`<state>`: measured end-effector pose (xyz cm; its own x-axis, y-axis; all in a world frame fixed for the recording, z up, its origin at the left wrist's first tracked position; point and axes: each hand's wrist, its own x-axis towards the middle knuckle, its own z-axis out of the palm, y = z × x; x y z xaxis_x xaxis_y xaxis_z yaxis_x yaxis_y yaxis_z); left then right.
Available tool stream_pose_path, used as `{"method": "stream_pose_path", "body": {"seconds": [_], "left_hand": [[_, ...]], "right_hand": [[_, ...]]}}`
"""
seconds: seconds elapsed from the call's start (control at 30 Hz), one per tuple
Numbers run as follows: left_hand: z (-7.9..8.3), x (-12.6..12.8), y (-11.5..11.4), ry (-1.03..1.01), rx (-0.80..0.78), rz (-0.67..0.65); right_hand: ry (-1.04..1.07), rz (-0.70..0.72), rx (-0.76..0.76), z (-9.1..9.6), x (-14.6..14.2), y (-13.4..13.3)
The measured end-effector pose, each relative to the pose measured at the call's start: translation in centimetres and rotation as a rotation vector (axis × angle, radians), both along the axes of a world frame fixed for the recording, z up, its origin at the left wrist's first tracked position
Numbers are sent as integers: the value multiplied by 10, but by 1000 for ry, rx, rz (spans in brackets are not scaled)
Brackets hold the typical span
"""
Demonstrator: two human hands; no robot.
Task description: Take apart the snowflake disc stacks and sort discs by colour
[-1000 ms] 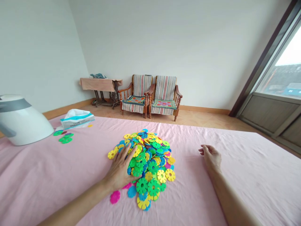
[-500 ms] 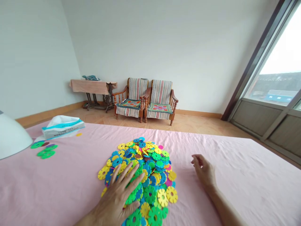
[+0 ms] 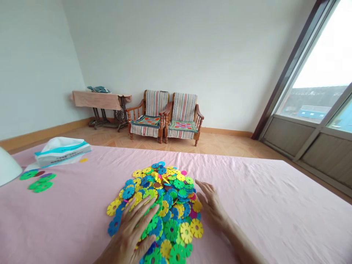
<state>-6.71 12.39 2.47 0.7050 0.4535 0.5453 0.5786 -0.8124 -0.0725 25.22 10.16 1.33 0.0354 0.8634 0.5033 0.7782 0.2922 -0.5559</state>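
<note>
A heap of notched plastic discs (image 3: 170, 198) in yellow, green, blue, pink and brown lies on the pink tablecloth (image 3: 247, 190). My left hand (image 3: 134, 227) rests over the heap's near left side, its fingers spread flat across the discs and hiding some of them. At the heap's right edge is my right hand (image 3: 213, 203), fingers stretched out and palm side towards the pile, holding nothing. Whether it touches the edge discs I cannot tell. Several green, purple and brown discs (image 3: 42, 182) lie apart at the far left.
A tissue pack (image 3: 64, 152) stands at the back left, with a yellow disc (image 3: 83, 160) beside it. A white rounded object (image 3: 8, 167) is cut off at the left edge. Beyond the table are two wooden armchairs (image 3: 181, 110) and a cloth-covered sewing table (image 3: 96, 99).
My right hand has moved left to the heap's edge, and its curled fingers have straightened. My left hand stays on the discs. The view has turned slightly right.
</note>
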Motion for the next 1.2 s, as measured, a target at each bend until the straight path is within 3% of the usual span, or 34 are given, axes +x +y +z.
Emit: {"method": "stream_pose_path", "body": {"seconds": [0.17, 0.37, 0.67, 1.2], "left_hand": [[-1, 2, 1, -6, -5, -12], [3, 6, 0, 28, -43, -69], [1, 4, 1, -2, 10, -92], [-2, -4, 12, -179, 82, -101]], "right_hand": [[-98, 21, -108, -1, -9, 2], [-155, 59, -71, -1, -13, 5], [-5, 59, 11, -7, -15, 2], [-155, 78, 27, 10, -21, -12]]}}
